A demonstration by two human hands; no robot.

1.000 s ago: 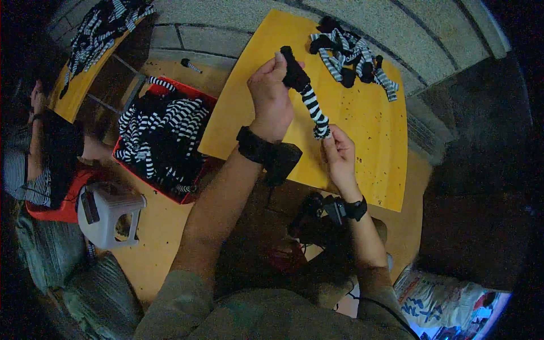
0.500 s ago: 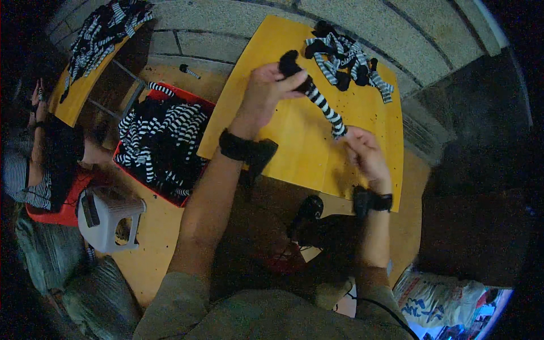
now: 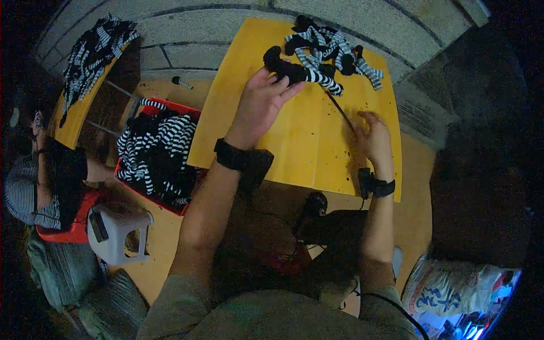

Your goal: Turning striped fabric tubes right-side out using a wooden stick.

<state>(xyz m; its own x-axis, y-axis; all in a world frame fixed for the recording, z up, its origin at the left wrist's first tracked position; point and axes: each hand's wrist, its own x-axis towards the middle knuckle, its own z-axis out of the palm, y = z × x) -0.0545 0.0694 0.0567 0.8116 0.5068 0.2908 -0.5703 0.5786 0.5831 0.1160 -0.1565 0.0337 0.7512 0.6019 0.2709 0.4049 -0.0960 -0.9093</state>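
Above the yellow table, my left hand (image 3: 262, 107) holds a black-and-white striped sock (image 3: 290, 71) by its black foot part. The black toe sticks up past my fingers, and the striped cuff points right. From near the cuff a thin dark strand (image 3: 341, 113) runs down to my right hand (image 3: 374, 139). The right fingers are bent and smeared by motion, with the strand's end at them. Beyond the held sock lies a loose pile of striped socks (image 3: 334, 51) in black, white and grey.
Dark scraps dot the yellow table (image 3: 283, 153). Left of it stands a red crate (image 3: 184, 211) heaped with striped socks. Farther left are a grey stool (image 3: 122, 226), another sock-covered table (image 3: 76, 116) and a seated person (image 3: 39, 181). A white sack (image 3: 442, 289) stands at the lower right.
My right hand has left the cuff and moved slightly right, with a dark strand now stretched from the sock. The sock in my left hand has swung more level.
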